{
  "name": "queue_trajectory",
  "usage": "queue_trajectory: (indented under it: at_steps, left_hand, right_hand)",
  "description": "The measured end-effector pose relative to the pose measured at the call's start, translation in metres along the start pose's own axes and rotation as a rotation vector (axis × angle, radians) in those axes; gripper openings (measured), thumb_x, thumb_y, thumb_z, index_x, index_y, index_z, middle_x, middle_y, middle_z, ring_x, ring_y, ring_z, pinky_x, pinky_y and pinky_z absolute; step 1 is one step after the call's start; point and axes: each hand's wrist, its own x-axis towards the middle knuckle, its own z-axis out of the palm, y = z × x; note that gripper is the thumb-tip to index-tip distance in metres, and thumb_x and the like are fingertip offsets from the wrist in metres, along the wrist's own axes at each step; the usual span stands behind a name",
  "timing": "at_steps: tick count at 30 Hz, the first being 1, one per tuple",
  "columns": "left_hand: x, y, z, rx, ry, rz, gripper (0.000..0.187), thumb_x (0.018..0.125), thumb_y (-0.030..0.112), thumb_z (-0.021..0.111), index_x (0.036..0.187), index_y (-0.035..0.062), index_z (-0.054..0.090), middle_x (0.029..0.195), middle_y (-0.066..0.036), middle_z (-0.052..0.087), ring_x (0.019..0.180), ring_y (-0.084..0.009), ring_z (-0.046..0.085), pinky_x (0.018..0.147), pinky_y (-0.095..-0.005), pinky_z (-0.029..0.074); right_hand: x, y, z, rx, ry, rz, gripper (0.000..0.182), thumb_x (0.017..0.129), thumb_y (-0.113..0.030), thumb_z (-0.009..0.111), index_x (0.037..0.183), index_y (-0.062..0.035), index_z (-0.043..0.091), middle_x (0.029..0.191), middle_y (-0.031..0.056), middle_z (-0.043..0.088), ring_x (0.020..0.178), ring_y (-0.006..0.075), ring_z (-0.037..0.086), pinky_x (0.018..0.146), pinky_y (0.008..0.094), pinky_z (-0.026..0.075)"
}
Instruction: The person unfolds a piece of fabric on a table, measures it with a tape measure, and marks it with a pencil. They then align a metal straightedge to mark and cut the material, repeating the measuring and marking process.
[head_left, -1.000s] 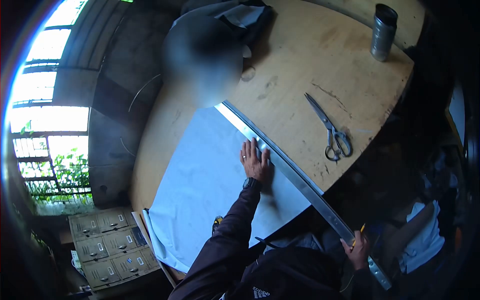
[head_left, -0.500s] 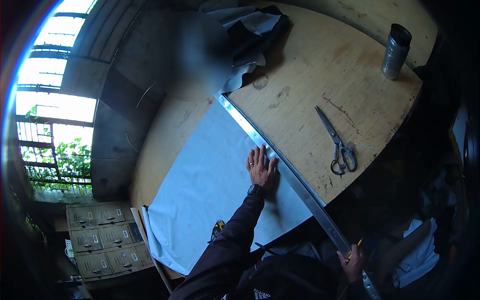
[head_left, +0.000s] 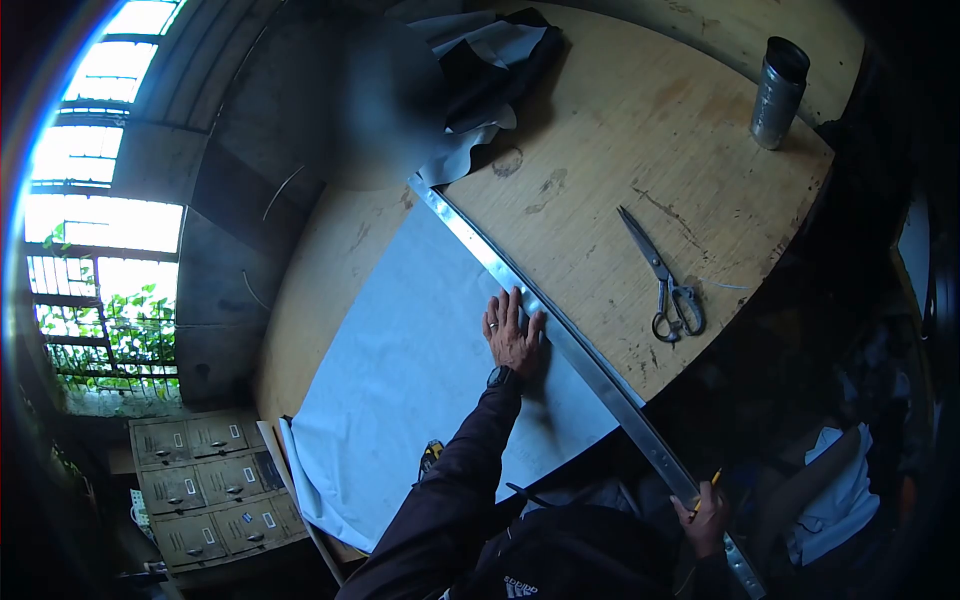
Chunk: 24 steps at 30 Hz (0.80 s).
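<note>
A person's left hand (head_left: 513, 335) lies flat, fingers (head_left: 514, 305) spread and released, on a pale grey sheet (head_left: 420, 350) spread over a round wooden worktop (head_left: 620, 130). The fingertips touch a long metal straightedge (head_left: 520, 285) that runs along the sheet's right edge, from the far middle of the worktop to past its near rim. There the right hand (head_left: 703, 520) grips the straightedge's near end, fingers clenched around it with a yellow pencil (head_left: 711, 480) held between them. Scissors (head_left: 663, 278) lie shut on bare wood to the right of the straightedge, well apart from it. A metal canister (head_left: 777, 80) stands upright at the far right rim; whether anything is inside cannot be told. Dark and grey cloth (head_left: 490, 60) is heaped at the far edge, and a grey drawer cabinet (head_left: 205, 490) sits on the floor near left. Compared with half a second earlier, both hands keep their hold; the view alone has shifted slightly, placing the canister and scissors a little further left.
</note>
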Motion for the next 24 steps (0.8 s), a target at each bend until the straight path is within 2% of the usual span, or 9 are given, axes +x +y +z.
queue_trajectory:
  at_steps: [2, 5, 9, 12, 16, 18, 20, 22, 24]
  left_hand:
    - [0.0, 0.002, -0.001, -0.004, 0.012, 0.004, 0.07, 0.101, 0.051, 0.056, 0.159, 0.0159, 0.038, 0.166, -0.017, 0.033, 0.154, -0.0357, 0.025, 0.125, -0.0521, 0.011]
    - [0.003, 0.007, -0.005, 0.037, -0.014, -0.001, 0.072, 0.103, 0.055, 0.049, 0.159, 0.0109, 0.038, 0.167, -0.018, 0.03, 0.157, -0.0344, 0.02, 0.126, -0.0529, 0.011]
    - [0.01, 0.012, -0.022, 0.188, -0.119, 0.082, 0.074, 0.104, 0.056, 0.046, 0.157, 0.0052, 0.039, 0.167, -0.015, 0.029, 0.157, -0.0346, 0.019, 0.126, -0.0561, 0.008]
    - [0.017, 0.009, -0.027, 0.213, -0.191, 0.102, 0.075, 0.104, 0.057, 0.045, 0.157, 0.0048, 0.038, 0.167, -0.017, 0.029, 0.157, -0.0344, 0.021, 0.126, -0.0564, 0.008]
    - [0.024, 0.018, -0.045, 0.168, -0.326, 0.081, 0.082, 0.102, 0.062, 0.047, 0.158, 0.0032, 0.036, 0.168, -0.018, 0.026, 0.153, -0.0358, 0.03, 0.124, -0.0601, 0.016]
    - [0.031, 0.016, -0.048, 0.293, -0.357, 0.131, 0.097, 0.092, 0.069, 0.06, 0.157, 0.0013, 0.036, 0.167, -0.019, 0.026, 0.148, -0.0383, 0.04, 0.119, -0.0629, 0.028]
    - [0.036, 0.022, -0.057, 0.342, -0.445, 0.166, 0.109, 0.083, 0.074, 0.068, 0.156, 0.0, 0.035, 0.167, -0.022, 0.026, 0.146, -0.0395, 0.042, 0.115, -0.0625, 0.034]
    - [0.041, 0.029, -0.062, 0.364, -0.526, 0.154, 0.121, 0.076, 0.078, 0.072, 0.157, -0.0019, 0.032, 0.167, -0.025, 0.023, 0.146, -0.0403, 0.041, 0.114, -0.0586, 0.039]
    - [0.045, 0.036, -0.065, 0.351, -0.611, 0.119, 0.135, 0.069, 0.079, 0.078, 0.158, -0.0059, 0.024, 0.166, -0.03, 0.015, 0.146, -0.045, 0.039, 0.112, -0.0503, 0.046]
  right_hand:
    - [0.0, -0.004, -0.002, 0.003, -0.004, 0.008, 0.05, 0.077, -0.035, 0.087, 0.095, -0.0016, 0.053, 0.082, 0.0212, 0.06, 0.08, 0.0435, 0.063, 0.071, 0.0506, 0.051]
    - [0.002, -0.005, -0.005, 0.016, -0.02, 0.013, 0.052, 0.078, -0.037, 0.087, 0.096, -0.0012, 0.053, 0.083, 0.0228, 0.06, 0.082, 0.0449, 0.063, 0.072, 0.0512, 0.051]
    - [0.002, -0.002, -0.004, 0.028, -0.002, -0.036, 0.054, 0.078, -0.039, 0.087, 0.097, -0.0004, 0.054, 0.086, 0.0245, 0.062, 0.084, 0.046, 0.063, 0.074, 0.0518, 0.051]
    - [0.001, 0.0, -0.002, 0.043, -0.008, -0.011, 0.054, 0.078, -0.039, 0.086, 0.099, 0.0, 0.055, 0.087, 0.0251, 0.062, 0.085, 0.046, 0.064, 0.074, 0.052, 0.051]
    - [0.002, 0.002, -0.003, 0.055, 0.004, -0.044, 0.055, 0.079, -0.039, 0.086, 0.103, 0.0003, 0.057, 0.088, 0.0245, 0.064, 0.086, 0.0453, 0.064, 0.075, 0.0519, 0.051]
    - [0.003, 0.008, 0.006, 0.057, 0.026, -0.066, 0.055, 0.079, -0.04, 0.086, 0.105, -0.0003, 0.058, 0.087, 0.0227, 0.064, 0.085, 0.0435, 0.064, 0.076, 0.0505, 0.052]
    - [0.004, -0.003, -0.008, 0.063, -0.04, -0.015, 0.055, 0.08, -0.041, 0.085, 0.106, -0.0007, 0.058, 0.086, 0.0205, 0.064, 0.085, 0.0423, 0.064, 0.076, 0.0493, 0.052]
    - [0.007, -0.002, -0.012, 0.067, -0.044, -0.016, 0.055, 0.081, -0.043, 0.084, 0.108, -0.0004, 0.059, 0.088, 0.0198, 0.066, 0.088, 0.0415, 0.065, 0.077, 0.0485, 0.052]
    - [0.004, 0.001, -0.008, 0.085, -0.005, -0.045, 0.057, 0.081, -0.043, 0.084, 0.11, -0.0002, 0.06, 0.09, 0.0197, 0.067, 0.089, 0.0406, 0.066, 0.079, 0.0478, 0.053]
